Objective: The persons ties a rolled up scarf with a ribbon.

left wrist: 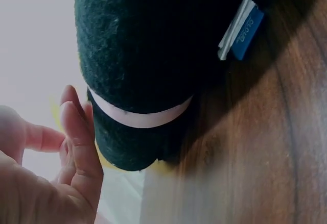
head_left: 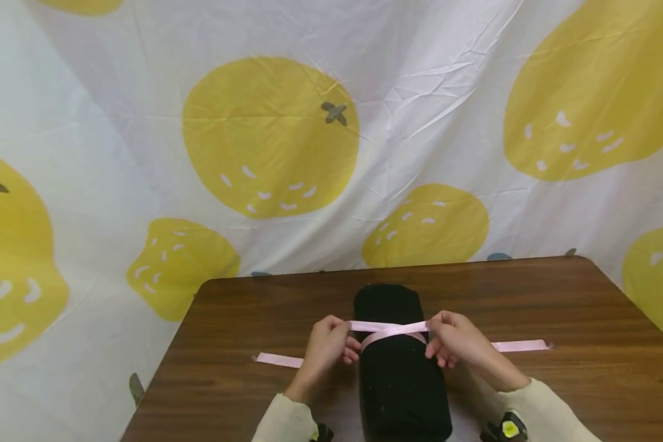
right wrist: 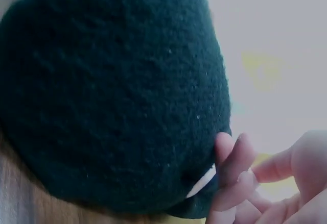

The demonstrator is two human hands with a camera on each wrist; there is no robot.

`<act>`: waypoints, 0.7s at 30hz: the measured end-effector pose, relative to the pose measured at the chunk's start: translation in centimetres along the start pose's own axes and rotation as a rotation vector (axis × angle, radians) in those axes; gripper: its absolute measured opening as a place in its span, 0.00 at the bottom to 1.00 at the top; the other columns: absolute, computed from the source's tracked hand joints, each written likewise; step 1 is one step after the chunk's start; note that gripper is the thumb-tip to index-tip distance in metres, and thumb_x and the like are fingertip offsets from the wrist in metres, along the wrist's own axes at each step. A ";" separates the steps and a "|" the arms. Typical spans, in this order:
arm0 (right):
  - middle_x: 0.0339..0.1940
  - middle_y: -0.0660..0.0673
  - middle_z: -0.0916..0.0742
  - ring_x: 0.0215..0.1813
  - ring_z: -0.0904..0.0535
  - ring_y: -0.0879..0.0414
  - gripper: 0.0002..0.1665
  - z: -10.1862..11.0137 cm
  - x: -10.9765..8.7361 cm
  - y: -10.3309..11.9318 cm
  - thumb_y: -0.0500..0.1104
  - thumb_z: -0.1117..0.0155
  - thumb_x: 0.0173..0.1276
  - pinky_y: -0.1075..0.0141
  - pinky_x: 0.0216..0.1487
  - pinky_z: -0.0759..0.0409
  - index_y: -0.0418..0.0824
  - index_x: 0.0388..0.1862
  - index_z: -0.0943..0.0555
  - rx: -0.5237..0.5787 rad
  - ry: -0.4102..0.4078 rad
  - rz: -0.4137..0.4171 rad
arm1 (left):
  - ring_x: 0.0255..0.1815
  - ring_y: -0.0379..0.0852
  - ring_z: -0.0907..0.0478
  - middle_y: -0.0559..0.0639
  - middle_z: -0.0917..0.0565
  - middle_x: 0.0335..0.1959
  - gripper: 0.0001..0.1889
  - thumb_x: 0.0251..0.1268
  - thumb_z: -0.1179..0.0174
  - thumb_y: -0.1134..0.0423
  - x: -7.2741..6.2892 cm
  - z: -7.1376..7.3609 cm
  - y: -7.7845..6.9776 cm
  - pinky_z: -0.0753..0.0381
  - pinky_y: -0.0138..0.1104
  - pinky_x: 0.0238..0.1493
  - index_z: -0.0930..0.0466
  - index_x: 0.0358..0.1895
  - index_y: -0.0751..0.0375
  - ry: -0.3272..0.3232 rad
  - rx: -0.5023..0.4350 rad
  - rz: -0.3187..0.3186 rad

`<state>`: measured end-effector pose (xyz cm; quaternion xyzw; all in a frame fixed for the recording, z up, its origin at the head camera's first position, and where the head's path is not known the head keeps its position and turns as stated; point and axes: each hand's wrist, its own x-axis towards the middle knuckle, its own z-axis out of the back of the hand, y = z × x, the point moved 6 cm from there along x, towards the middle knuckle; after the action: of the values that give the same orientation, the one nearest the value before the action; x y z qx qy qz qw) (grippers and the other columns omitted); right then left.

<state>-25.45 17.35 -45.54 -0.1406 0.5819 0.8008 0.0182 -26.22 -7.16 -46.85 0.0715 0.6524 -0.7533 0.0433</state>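
A long black cushion (head_left: 403,387) with a fuzzy surface lies lengthwise on the table. Round its upper part runs a pink ribbon (head_left: 392,332), whose two ends cross on top. My left hand (head_left: 326,347) pinches one end at the cushion's left edge. Opposite it, my right hand (head_left: 461,344) pinches the other end between thumb and forefinger. The left wrist view shows the ribbon band (left wrist: 143,120) lying snug against the cushion's side, beside the left hand (left wrist: 56,163). From the right wrist, a short piece of ribbon (right wrist: 202,182) shows next to the fingers (right wrist: 235,157).
The brown wooden table (head_left: 243,313) reaches back to a white curtain (head_left: 287,245) with yellow fruit prints. Loose ribbon tails, left (head_left: 279,360) and right (head_left: 522,346), stretch out past each hand. A blue tag (left wrist: 247,32) sticks out from the cushion's side.
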 end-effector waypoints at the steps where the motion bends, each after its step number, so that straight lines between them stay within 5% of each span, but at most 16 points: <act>1: 0.19 0.44 0.15 0.15 0.26 0.58 0.12 0.1 0.1 0.0 0.42 0.51 0.76 0.67 0.18 0.28 0.32 0.42 0.29 0.015 -0.019 -0.002 | 0.14 0.44 0.20 0.58 0.14 0.24 0.09 0.72 0.48 0.63 0.0 0.0 0.0 0.19 0.32 0.20 0.27 0.40 0.68 -0.017 -0.013 -0.006; 11: 0.27 0.43 0.12 0.23 0.16 0.55 0.09 0.6 0.5 0.2 0.34 0.41 0.70 0.63 0.26 0.17 0.32 0.41 0.32 0.166 -0.195 0.093 | 0.29 0.54 0.12 0.67 0.13 0.33 0.09 0.67 0.39 0.69 0.6 -0.1 -0.4 0.14 0.45 0.37 0.29 0.41 0.71 -0.121 -0.231 -0.106; 21: 0.28 0.50 0.13 0.30 0.14 0.59 0.15 0.9 0.7 0.6 0.30 0.37 0.67 0.63 0.38 0.14 0.31 0.44 0.34 0.326 -0.290 0.153 | 0.33 0.52 0.12 0.63 0.14 0.36 0.10 0.69 0.42 0.72 1.3 -0.7 0.0 0.14 0.38 0.37 0.33 0.46 0.71 -0.131 -0.441 -0.098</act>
<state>-26.39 17.91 -44.85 0.0254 0.7037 0.7072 0.0634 -27.47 -6.40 -47.21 -0.0204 0.7995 -0.5969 0.0632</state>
